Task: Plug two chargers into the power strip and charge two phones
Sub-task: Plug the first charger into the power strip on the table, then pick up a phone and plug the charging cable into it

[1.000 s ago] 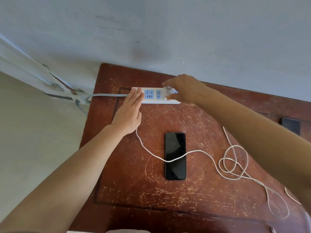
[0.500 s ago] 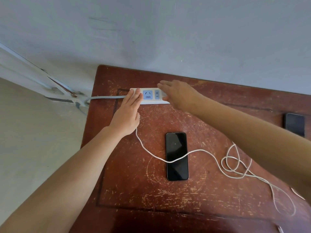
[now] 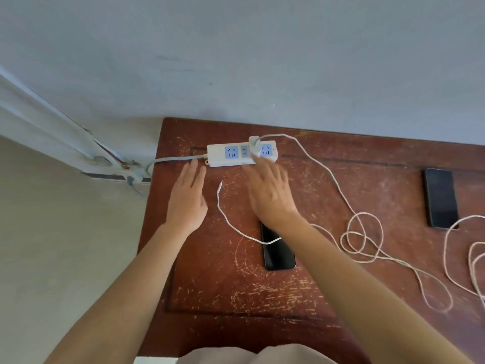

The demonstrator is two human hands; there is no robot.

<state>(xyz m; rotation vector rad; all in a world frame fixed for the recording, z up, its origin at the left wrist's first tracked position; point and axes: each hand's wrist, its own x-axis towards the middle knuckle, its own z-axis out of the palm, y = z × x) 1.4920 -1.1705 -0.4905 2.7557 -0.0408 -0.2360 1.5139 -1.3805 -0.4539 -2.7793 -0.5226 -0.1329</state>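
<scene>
White plastic now stands up out of the power strip (image 3: 241,154): the first charger (image 3: 254,143) is seated in a socket toward its right end, where half a second ago my right hand (image 3: 270,195) was pressing over it and my left hand (image 3: 186,199) was bracing the strip's left end; both hands have since drawn back toward me and hover flat over the red-brown worktop (image 3: 354,179), fingers spread and released, grasping nothing; a small red light shows at the strip's right end, so I judge it live. The charger's cable (image 3: 328,177) runs right, loops, and comes back across the near phone (image 3: 279,254), its free plug tip (image 3: 221,183) lying between my hands, not yet in any phone; the second phone (image 3: 441,197) lies well apart at the right, with another pale cable (image 3: 462,248) coiled near it. So one charger is in; I reckon the next job is fitting that tip into the near phone, then the second charger, whose plug I cannot see from here.
</scene>
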